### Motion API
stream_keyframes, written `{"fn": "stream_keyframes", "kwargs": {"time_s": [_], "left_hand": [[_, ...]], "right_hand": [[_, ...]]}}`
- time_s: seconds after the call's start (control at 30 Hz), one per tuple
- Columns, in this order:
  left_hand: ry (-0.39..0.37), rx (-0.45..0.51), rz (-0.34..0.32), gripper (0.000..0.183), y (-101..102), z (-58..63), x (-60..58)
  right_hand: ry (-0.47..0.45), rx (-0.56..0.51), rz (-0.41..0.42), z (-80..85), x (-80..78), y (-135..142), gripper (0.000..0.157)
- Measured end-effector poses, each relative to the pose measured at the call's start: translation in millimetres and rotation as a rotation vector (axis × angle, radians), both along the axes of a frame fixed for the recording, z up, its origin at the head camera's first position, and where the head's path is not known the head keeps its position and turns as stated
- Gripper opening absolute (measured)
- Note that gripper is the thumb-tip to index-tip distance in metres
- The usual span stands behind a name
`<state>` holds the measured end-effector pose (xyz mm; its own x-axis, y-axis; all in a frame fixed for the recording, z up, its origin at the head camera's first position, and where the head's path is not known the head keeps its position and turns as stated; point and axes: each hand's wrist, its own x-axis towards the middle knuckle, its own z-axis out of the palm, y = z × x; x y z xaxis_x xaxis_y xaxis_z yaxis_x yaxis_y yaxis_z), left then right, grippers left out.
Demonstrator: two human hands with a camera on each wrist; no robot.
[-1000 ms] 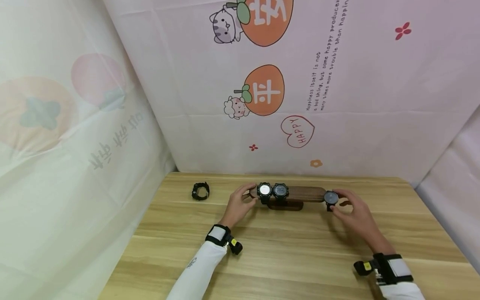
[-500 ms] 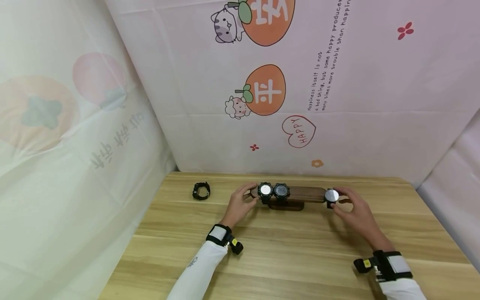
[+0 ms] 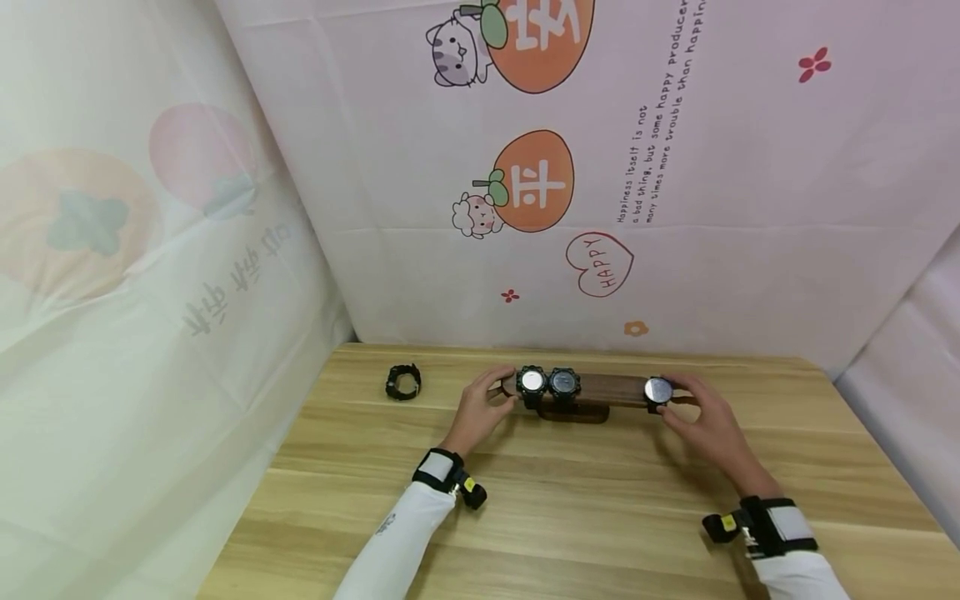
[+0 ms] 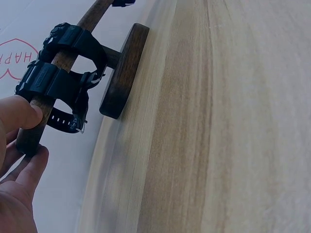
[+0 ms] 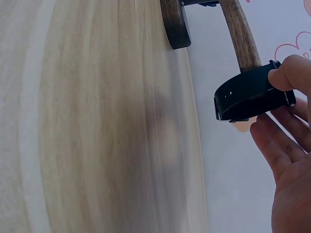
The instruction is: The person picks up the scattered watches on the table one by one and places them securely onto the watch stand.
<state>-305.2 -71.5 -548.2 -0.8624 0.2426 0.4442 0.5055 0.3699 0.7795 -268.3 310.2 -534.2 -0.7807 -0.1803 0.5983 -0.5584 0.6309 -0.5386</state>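
A dark wooden watch stand (image 3: 611,389) stands on the table, its bar lying crosswise. Two black watches, a silver-faced one (image 3: 533,381) and a dark-faced one (image 3: 564,383), hang on the bar's left part. My left hand (image 3: 478,412) grips the bar's left end, thumb against the wood in the left wrist view, close beside the nearer watch (image 4: 51,87). At the other end, my right hand (image 3: 708,423) pinches a third black watch (image 3: 658,390) between thumb and fingers. Its closed strap loop (image 5: 245,94) meets the tip of the bar (image 5: 240,36); how far it is over is partly hidden.
Another black watch (image 3: 403,382) lies on its side at the table's back left. Behind the wooden table (image 3: 570,508) hangs a printed cloth (image 3: 720,283), and a further cloth (image 3: 247,400) closes off the left side.
My right hand has moved its watch slightly left, from beside the bar's right tip to overlapping it. The left hand keeps its grip on the stand.
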Motion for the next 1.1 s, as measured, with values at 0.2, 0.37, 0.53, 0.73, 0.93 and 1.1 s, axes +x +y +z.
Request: {"fn": "stream_keyframes", "kwargs": {"time_s": [0.2, 0.37, 0.53, 0.73, 0.93, 1.1], "left_hand": [[0.002, 0.004, -0.001, 0.051, -1.1, -3.7, -3.1], [0.024, 0.009, -0.008, 0.051, -0.9, -3.2, -2.3], [0.033, 0.026, -0.018, 0.052, -0.6, -3.8, -2.0], [0.044, 0.031, -0.021, 0.051, -0.2, -5.2, -2.4], [0.022, 0.035, -0.018, 0.051, -0.5, -6.0, -3.1], [-0.005, 0.041, -0.018, 0.051, -0.5, -5.8, -3.3]], "right_hand": [[-0.038, -0.024, 0.019, -0.5, -1.8, -2.6, 0.057], [-0.037, -0.02, 0.024, -3.9, -5.0, -2.9, 0.056], [-0.039, -0.015, 0.025, -6.1, -6.6, -3.1, 0.056], [-0.041, -0.007, 0.021, -5.7, -6.7, -4.0, 0.056], [-0.044, 0.0, 0.036, -6.1, -7.8, -4.5, 0.057], [-0.033, 0.012, 0.054, -7.3, -8.1, -4.2, 0.059]]}}
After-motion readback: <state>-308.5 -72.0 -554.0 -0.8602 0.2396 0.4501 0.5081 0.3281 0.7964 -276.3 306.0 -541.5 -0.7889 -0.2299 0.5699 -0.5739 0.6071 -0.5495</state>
